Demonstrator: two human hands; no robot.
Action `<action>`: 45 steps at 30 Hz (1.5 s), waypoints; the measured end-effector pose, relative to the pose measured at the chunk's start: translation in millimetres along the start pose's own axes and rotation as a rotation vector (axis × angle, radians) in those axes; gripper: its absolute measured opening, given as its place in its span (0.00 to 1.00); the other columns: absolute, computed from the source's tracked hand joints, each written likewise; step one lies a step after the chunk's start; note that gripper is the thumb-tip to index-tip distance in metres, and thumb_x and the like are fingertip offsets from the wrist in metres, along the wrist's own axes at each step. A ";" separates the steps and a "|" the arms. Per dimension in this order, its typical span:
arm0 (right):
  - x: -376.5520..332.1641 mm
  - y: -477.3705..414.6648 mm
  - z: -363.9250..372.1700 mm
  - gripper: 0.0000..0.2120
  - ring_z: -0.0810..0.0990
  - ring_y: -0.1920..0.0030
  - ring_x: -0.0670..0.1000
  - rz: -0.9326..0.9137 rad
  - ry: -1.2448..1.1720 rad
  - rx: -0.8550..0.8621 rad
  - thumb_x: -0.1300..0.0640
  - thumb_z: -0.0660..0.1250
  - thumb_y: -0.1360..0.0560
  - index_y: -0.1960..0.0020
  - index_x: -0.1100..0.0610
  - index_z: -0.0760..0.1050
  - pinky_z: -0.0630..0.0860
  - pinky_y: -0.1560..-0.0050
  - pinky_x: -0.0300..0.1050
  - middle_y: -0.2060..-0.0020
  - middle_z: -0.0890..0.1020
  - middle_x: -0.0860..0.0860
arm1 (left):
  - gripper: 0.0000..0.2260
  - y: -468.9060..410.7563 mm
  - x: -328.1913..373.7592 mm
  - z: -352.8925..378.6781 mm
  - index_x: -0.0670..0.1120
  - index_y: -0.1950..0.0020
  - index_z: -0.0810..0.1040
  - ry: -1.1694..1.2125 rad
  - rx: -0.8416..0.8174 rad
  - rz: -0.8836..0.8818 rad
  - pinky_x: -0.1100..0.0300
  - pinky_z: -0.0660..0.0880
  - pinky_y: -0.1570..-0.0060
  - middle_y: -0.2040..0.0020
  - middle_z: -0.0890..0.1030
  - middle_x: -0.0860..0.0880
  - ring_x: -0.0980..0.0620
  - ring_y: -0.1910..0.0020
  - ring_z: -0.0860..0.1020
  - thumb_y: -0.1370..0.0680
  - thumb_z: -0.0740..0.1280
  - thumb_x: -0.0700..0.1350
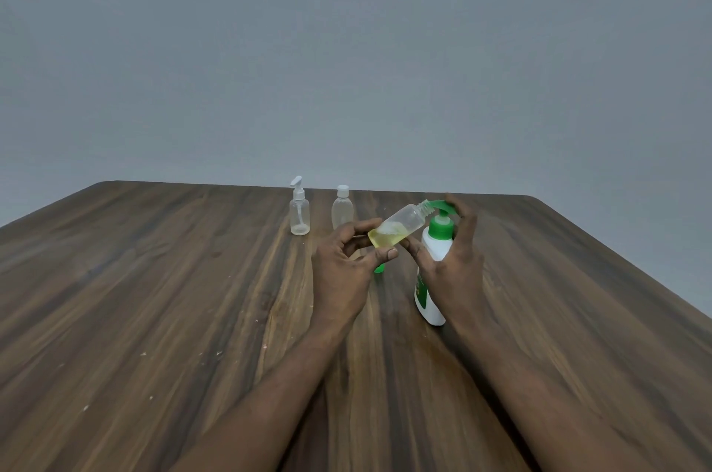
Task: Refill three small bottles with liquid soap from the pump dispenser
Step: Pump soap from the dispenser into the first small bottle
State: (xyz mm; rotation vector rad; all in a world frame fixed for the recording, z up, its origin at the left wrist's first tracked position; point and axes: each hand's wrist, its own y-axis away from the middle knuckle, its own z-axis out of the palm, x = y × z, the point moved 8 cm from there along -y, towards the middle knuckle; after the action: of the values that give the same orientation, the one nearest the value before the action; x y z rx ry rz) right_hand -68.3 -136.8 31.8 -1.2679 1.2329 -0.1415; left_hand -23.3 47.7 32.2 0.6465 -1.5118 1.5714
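My left hand (348,259) grips a small clear bottle (400,226), tilted with its open neck up against the green spout of the pump dispenser (431,259). Yellowish soap lies in the bottle's lower end. The dispenser is white with a green pump and stands on the table. My right hand (456,259) wraps its body, fingers over the pump head. A small green cap (379,269) lies on the table just below my left fingers. Farther back stand a clear pump-top bottle (299,213) and a clear white-capped bottle (342,211), both upright.
A dark wooden table (154,298) fills the lower view, with its far edge near a plain grey wall. A few pale crumbs dot the wood at left. Both forearms reach in from the bottom.
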 end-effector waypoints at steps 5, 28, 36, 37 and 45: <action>3.2 0.0 0.3 0.34 0.79 0.50 0.31 0.015 -0.014 0.026 0.47 0.80 0.30 0.33 0.40 0.62 0.71 0.57 0.23 0.47 0.77 0.29 | 0.19 -0.4 -2.9 -2.3 0.53 0.46 0.83 -0.010 0.003 0.000 0.69 0.79 0.53 0.51 0.86 0.54 0.59 0.49 0.84 0.32 0.79 0.36; -1.6 -2.0 1.6 0.38 0.77 0.52 0.29 -0.037 0.042 0.008 0.43 0.78 0.30 0.29 0.39 0.60 0.70 0.59 0.22 0.45 0.74 0.24 | 0.18 -3.4 -5.0 -4.9 0.51 0.48 0.84 0.062 0.034 -0.007 0.65 0.80 0.54 0.53 0.87 0.52 0.56 0.50 0.85 0.32 0.78 0.33; 2.3 -2.5 1.4 0.37 0.78 0.52 0.31 -0.035 0.034 0.004 0.46 0.79 0.29 0.30 0.40 0.60 0.71 0.58 0.22 0.46 0.74 0.25 | 0.18 -4.0 -5.6 -5.8 0.51 0.47 0.84 0.059 0.039 -0.016 0.65 0.80 0.53 0.52 0.87 0.53 0.57 0.50 0.85 0.32 0.78 0.34; 2.7 -2.5 0.9 0.36 0.78 0.51 0.32 -0.033 0.029 0.011 0.45 0.79 0.29 0.31 0.40 0.60 0.71 0.58 0.22 0.46 0.74 0.26 | 0.18 -4.1 -6.1 -5.9 0.51 0.47 0.84 0.050 0.037 -0.015 0.64 0.80 0.53 0.52 0.87 0.53 0.56 0.50 0.85 0.32 0.78 0.34; 0.9 -2.4 1.8 0.36 0.78 0.50 0.32 -0.035 0.020 0.006 0.46 0.79 0.29 0.30 0.40 0.60 0.70 0.57 0.22 0.45 0.74 0.25 | 0.18 -3.9 -6.9 -5.6 0.50 0.46 0.84 0.037 0.034 -0.017 0.64 0.80 0.52 0.52 0.87 0.52 0.56 0.50 0.85 0.32 0.78 0.34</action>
State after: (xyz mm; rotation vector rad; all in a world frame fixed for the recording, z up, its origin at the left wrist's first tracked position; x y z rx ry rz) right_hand -65.4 -137.2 32.8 -1.2863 1.2270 -0.1838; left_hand -15.4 51.3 27.9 0.6445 -1.4511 1.5906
